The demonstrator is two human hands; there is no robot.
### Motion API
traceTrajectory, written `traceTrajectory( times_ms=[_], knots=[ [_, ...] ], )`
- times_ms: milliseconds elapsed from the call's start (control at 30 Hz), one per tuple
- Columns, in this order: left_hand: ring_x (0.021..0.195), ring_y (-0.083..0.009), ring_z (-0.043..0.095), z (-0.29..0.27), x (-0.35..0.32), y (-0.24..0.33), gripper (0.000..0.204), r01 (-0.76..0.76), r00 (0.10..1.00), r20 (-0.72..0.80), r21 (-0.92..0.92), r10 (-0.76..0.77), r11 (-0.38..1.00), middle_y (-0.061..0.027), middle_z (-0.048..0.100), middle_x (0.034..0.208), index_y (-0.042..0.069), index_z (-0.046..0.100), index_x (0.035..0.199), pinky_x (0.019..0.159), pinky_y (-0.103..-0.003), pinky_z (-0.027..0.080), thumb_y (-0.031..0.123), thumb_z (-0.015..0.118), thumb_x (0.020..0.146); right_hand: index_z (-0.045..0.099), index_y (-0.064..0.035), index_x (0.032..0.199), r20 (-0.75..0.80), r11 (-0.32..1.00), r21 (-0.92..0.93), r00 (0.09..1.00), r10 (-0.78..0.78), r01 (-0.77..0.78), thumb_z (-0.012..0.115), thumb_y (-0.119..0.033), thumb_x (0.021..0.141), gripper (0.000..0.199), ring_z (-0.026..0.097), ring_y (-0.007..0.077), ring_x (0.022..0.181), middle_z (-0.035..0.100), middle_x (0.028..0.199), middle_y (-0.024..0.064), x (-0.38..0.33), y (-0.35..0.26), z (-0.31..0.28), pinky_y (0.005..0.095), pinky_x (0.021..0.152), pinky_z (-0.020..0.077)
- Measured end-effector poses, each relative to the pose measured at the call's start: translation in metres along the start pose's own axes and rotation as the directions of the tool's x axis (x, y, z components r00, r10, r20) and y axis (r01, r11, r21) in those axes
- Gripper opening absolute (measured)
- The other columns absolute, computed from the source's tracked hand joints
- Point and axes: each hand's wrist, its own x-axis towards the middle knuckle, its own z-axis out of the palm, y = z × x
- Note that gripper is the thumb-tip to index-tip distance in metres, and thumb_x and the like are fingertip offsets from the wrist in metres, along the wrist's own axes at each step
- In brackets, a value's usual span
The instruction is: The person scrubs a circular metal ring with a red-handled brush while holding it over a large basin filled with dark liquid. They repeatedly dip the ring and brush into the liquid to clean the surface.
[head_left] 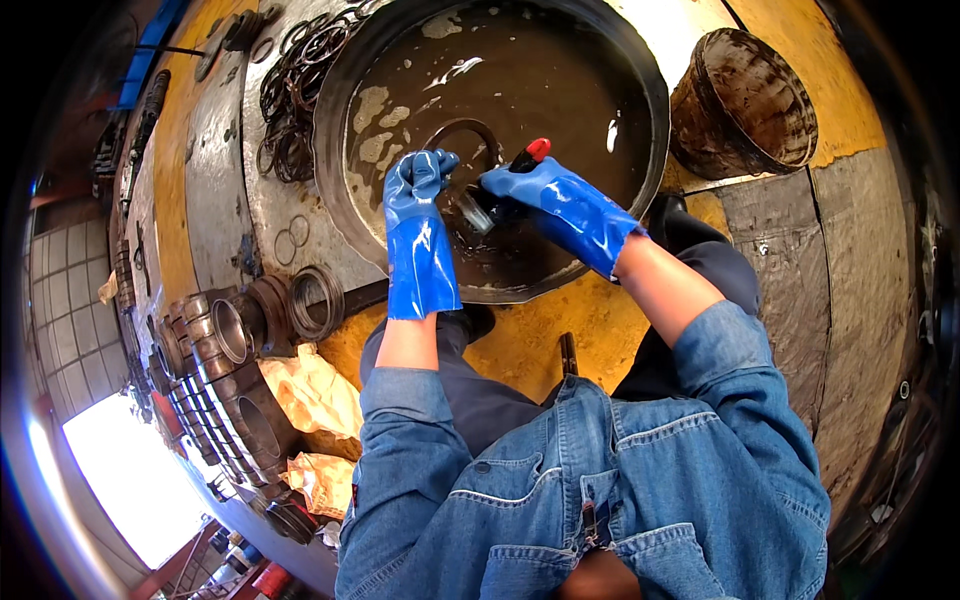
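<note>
Both my hands wear blue rubber gloves and are over a large round basin (655, 95) of murky brown liquid with patches of foam. My left hand (413, 190) is closed on the near left side of a dark metal ring (472, 123), which is tilted just above the liquid. In my right hand (552, 192) is a brush (477, 212) with a dark handle and a red end. Its pale bristles point down toward the basin's near side, close to the ring. My glove partly hides the brush handle.
Right of the basin stands a grimy brown bucket (745, 100). A heap of thin dark rings (290, 110) lies to the left, with loose rings (292, 238) nearer me. Stacked metal rings and cylinders (235, 330) and crumpled brown paper (315, 390) are at the near left.
</note>
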Motion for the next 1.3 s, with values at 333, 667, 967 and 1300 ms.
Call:
traceTrajectory(
  times_ms=[333,667,967,1300],
  knots=[
    [0.105,-0.0213,0.074,0.012,-0.012,0.005,0.033,-0.020,1.000,0.026,0.131,0.017,0.991,-0.0119,0.078,0.112,0.004,0.069,0.118,0.085,-0.031,0.052,0.036,0.069,0.107,0.079,-0.0093,0.101,-0.033,0.883,-0.467,0.999,0.036,-0.047,0.068,-0.040,0.093,0.033,0.075,0.0223,0.087,0.077,0.088,0.0114,0.011,-0.011,0.015,0.0360,0.083,0.0577],
    [0.101,-0.0169,0.071,0.006,-0.011,-0.001,0.032,0.011,0.999,-0.040,0.231,-0.002,0.973,-0.0101,0.078,0.108,0.000,0.067,0.120,0.098,-0.033,0.054,0.029,0.070,0.107,0.068,-0.0187,0.128,0.151,0.190,-0.928,0.789,-0.596,0.321,0.066,-0.028,0.100,0.030,0.076,0.0368,0.088,0.077,0.112,0.0082,0.004,-0.009,0.017,0.0468,0.077,0.0609],
    [0.102,-0.0189,0.073,0.007,-0.010,0.004,0.031,-0.025,0.998,0.060,0.196,0.013,0.980,-0.0116,0.078,0.112,0.002,0.070,0.122,0.090,-0.029,0.051,0.029,0.066,0.107,0.076,-0.0094,0.101,-0.249,0.654,-0.756,0.932,-0.263,-0.017,0.071,-0.039,0.093,0.031,0.074,0.0412,0.097,0.077,0.099,0.0195,0.015,-0.003,0.010,0.0478,0.087,0.0601],
    [0.109,-0.0232,0.071,0.009,-0.013,-0.002,0.026,0.072,0.997,-0.030,-0.038,-0.073,0.997,-0.0167,0.077,0.116,0.003,0.068,0.115,0.105,-0.037,0.051,0.028,0.068,0.107,0.080,-0.0066,0.106,0.073,0.980,0.081,0.980,-0.186,0.180,0.065,-0.035,0.101,0.032,0.065,0.0165,0.085,0.072,0.090,0.0104,-0.021,-0.004,0.007,0.0317,0.082,0.0511]
  ],
)
